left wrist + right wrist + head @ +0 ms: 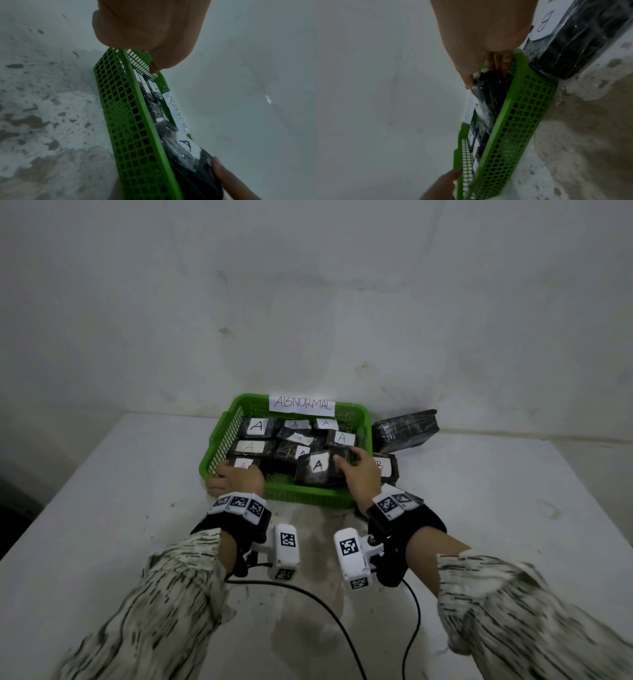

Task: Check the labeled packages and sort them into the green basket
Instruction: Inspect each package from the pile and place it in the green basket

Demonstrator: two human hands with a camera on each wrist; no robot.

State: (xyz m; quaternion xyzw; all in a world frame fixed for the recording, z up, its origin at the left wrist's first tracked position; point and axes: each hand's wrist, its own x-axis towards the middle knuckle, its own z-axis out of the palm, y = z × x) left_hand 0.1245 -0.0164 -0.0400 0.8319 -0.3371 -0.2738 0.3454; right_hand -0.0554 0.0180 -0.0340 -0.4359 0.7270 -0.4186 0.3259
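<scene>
Left hand grips near-left corner of green basket, fingers curled over rim. Right hand pinches black package labelled A, which leans tilted on basket's near rim at right. Basket sits on white table, holds many black A-labelled packages, ABNORMAL sign on far rim. B-labelled package just beside basket on right; unlabelled black package behind it.

We log a green plastic mesh basket tagged "ABNORMAL", holding black film-wrapped packages labelled A; B package just outside.
</scene>
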